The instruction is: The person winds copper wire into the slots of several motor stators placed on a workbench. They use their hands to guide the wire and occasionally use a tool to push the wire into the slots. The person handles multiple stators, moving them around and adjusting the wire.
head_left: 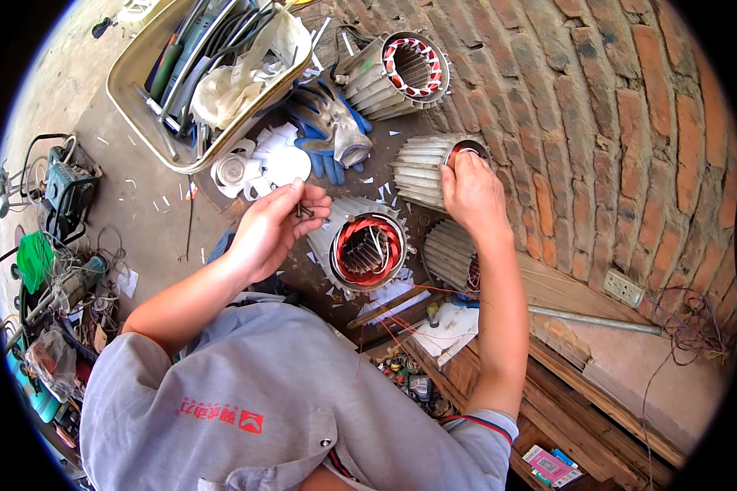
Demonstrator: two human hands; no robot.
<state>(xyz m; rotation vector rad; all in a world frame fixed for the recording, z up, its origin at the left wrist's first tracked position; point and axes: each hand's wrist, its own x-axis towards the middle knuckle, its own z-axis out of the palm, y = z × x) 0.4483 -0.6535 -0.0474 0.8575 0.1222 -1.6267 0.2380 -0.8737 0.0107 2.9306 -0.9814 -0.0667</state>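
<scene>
My left hand point(264, 231) is half curled, palm up, around several small dark screws point(304, 210). It hovers just left of a finned motor stator point(326, 239) whose round opening shows red-wrapped copper windings. My right hand point(476, 196) is closed at the rim of a second finned stator point(422, 173), lying on its side near the brick wall. Its fingertips reach into that opening, and what they pinch is hidden. Below my right wrist lies another finned stator point(450, 255), partly covered by my forearm. A further stator point(381, 86) with red and white lacing stands farther back.
A cream tray point(121, 102) of tools and tubing sits at the far left, beside blue-grey work gloves point(329, 123) and white tape rolls point(231, 170). The brick wall point(581, 123) bounds the right. Wooden planks point(540, 393) and loose wires point(696, 331) lie at the lower right.
</scene>
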